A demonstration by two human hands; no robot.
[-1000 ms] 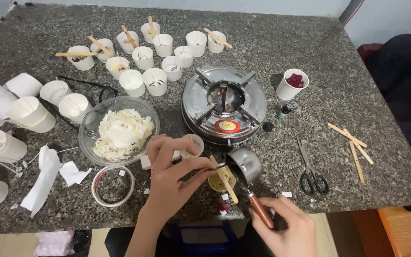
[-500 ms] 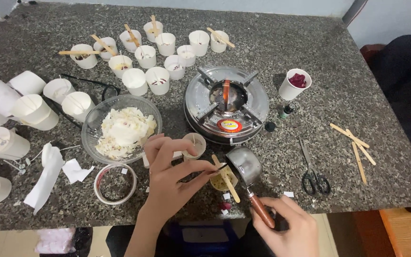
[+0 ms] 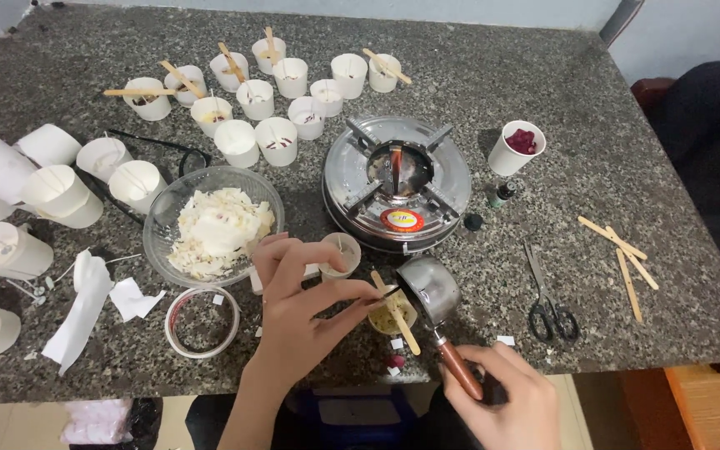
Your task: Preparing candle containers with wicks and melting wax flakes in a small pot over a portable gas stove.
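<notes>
Near the bench's (image 3: 543, 75) front edge, the right hand (image 3: 510, 400) grips a tilted metal pot's (image 3: 431, 287) handle while the left hand (image 3: 297, 312) pinches a wooden stick (image 3: 395, 314) over a small cup (image 3: 391, 317).

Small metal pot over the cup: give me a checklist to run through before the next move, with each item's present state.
1. Right hand grips the wooden handle of the small metal pot: ok.
2. Pot tilted with its spout toward the small cup: ok.
3. Left hand fingertips reach the cup's rim beside the spout: ok.
4. Wooden stick lies across the cup, clear of the spout: cannot tell.
5. Liquid level inside the pot: cannot tell, the interior faces away.
6. Scissors lie apart from the right hand, on the stone table: ok.
</notes>
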